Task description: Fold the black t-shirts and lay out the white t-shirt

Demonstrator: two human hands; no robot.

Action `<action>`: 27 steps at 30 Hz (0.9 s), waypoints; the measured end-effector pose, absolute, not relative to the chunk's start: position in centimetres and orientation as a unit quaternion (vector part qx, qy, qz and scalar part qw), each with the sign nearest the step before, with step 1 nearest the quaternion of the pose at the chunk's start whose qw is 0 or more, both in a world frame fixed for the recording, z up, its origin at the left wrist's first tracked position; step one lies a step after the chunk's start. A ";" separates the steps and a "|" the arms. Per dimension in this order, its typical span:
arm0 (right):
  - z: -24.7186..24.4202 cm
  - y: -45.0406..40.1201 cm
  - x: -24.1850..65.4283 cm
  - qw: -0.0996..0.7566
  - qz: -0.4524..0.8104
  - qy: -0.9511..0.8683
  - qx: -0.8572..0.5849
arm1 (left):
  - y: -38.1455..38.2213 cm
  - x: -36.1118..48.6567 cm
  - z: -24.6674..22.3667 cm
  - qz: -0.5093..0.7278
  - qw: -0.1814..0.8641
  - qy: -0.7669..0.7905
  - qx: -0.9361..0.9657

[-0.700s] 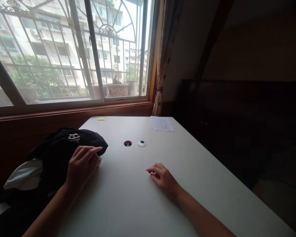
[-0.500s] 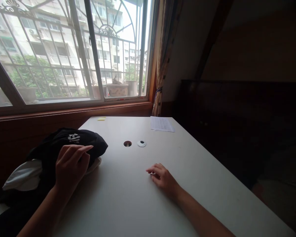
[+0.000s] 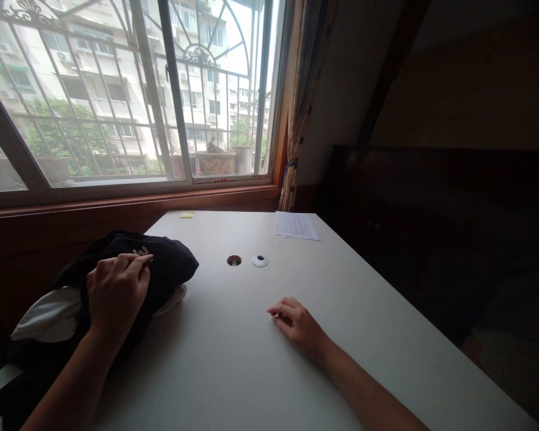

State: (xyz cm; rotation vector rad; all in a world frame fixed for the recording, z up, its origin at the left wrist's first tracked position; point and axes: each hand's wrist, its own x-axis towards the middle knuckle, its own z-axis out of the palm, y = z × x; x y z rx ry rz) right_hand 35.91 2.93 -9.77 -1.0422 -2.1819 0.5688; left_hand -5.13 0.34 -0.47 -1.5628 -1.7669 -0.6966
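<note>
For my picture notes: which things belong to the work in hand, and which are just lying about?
Probably in use:
black cloth bundle with white lettering, nearest the left hand; the right hand apart from it

Lying about:
yellow paper note
printed white paper sheets
round white disc with dark opening

The white desk (image 3: pixel 233 359) in front of me carries a rumpled heap of black and white cloth (image 3: pixel 175 257) along its left side, a round white cap (image 3: pixel 256 263) just beside a hole (image 3: pixel 234 261), and, toward the far edge, a yellow slip (image 3: pixel 187 215) and papers (image 3: pixel 297 225).
</note>
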 end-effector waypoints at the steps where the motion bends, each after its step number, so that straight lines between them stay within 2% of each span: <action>1: -9.8 3.0 35.9 0.322 0.217 -0.832 -0.396 | 0.3 -5.3 -0.5 -0.268 0.335 -0.677 -0.599; 8: -9.8 3.0 35.9 0.329 0.216 -0.835 -0.385 | 0.8 -5.2 -0.9 -0.326 0.349 -0.634 -0.609; 12: -9.7 2.8 35.8 0.323 0.215 -0.835 -0.389 | 1.0 -3.5 -1.5 -0.354 0.311 -0.577 -0.667; 15: -9.5 2.7 35.8 0.320 0.214 -0.837 -0.390 | 1.0 -1.2 -2.4 -0.368 0.225 -0.501 -0.750; 19: -9.4 2.8 35.8 0.319 0.215 -0.836 -0.391 | 0.4 3.2 -4.4 -0.377 0.057 -0.400 -0.833; 24: -9.5 2.9 36.0 0.324 0.230 -0.821 -0.411 | -1.2 7.9 -7.2 -0.288 -0.137 -0.243 -0.916; 27: -9.7 2.9 36.2 0.330 0.243 -0.811 -0.417 | -2.1 9.1 -8.0 -0.250 -0.228 -0.200 -0.920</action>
